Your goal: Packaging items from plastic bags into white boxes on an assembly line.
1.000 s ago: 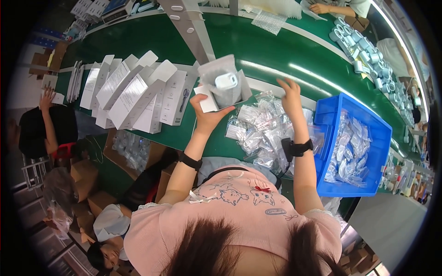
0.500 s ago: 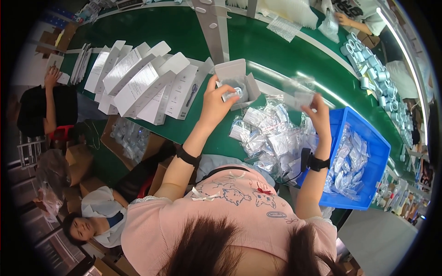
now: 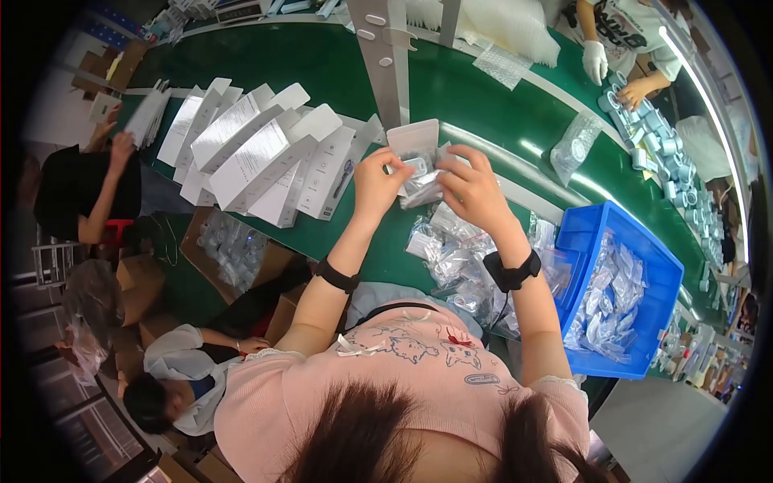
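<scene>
A small white carton (image 3: 412,135) stands with its flap up on the green work surface in front of me, a wrapped white item (image 3: 416,167) in its mouth. My left hand (image 3: 377,183) is closed at the carton's left edge, thumb and forefinger pinched together. From the other side my right hand (image 3: 477,191) reaches over the carton, its bent fingers on a clear plastic packet (image 3: 422,190) at the opening. The fingertips partly hide what they grip. Just below lies a heap of clear bagged parts (image 3: 463,249).
Several white printed boxes (image 3: 250,157) lean in a row at the left. A blue bin (image 3: 568,322) of bagged parts stands at the right. Beyond is a green conveyor belt (image 3: 499,121) carrying a bubble-wrapped item (image 3: 575,146). A gloved co-worker's hand (image 3: 595,62) shows at far right.
My right hand has come left from above the heap to the carton, bringing a clear packet. My left hand stays at the carton. A bubble-wrapped item now lies on the belt.
</scene>
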Demonstrator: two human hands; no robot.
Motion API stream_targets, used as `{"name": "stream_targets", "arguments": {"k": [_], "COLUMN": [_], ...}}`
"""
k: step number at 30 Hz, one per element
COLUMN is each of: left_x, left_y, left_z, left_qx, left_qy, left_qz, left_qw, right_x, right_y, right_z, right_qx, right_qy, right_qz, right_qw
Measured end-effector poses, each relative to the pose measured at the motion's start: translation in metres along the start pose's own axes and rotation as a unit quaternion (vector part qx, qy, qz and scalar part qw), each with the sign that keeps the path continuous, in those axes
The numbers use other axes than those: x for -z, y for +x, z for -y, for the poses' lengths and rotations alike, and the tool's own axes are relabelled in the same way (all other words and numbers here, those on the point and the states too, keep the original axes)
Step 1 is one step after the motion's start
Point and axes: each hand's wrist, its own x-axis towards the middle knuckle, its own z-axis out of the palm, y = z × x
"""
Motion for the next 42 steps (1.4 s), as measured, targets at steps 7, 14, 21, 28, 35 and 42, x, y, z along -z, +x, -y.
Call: {"name": "stream_targets", "arguments": {"k": [7, 14, 21, 28, 35, 42], "left_x": [0.014, 0.127, 0.155, 0.055, 0.005, 0.014], "left_y": [-0.004, 0.025, 0.019, -0.042, -0.037, -0.032], "left_z": [-0.008, -0.045, -0.039, -0.043, 0.022, 0.089], "left_qx": [-0.008, -0.087, -0.058, 0.002, 0.119, 0.112], "left_qy": [0.022, 0.579, 0.525, 0.342, 0.360, 0.271], "left_qz": [0.007, -0.069, 0.088, 0.252, 0.310, 0.339], "left_qw": [1.000, 0.808, 0.844, 0.905, 0.872, 0.894], "right_x": [-0.017, -0.046, -0.041, 0.022, -0.007, 0.042], "right_y": [0.002, -0.026, -0.033, -0.003, -0.007, -0.048], "right_z": [0.016, -0.015, -0.043, -0.130, -0.215, -0.282], "right_qx": [-0.095, -0.202, -0.366, -0.410, -0.371, -0.542], "right_qy": [-0.039, 0.189, 0.425, 0.425, 0.197, -0.227], "right_qz": [-0.013, -0.102, -0.100, -0.289, -0.248, -0.003], "right_qw": [0.995, 0.956, 0.822, 0.754, 0.873, 0.809]}}
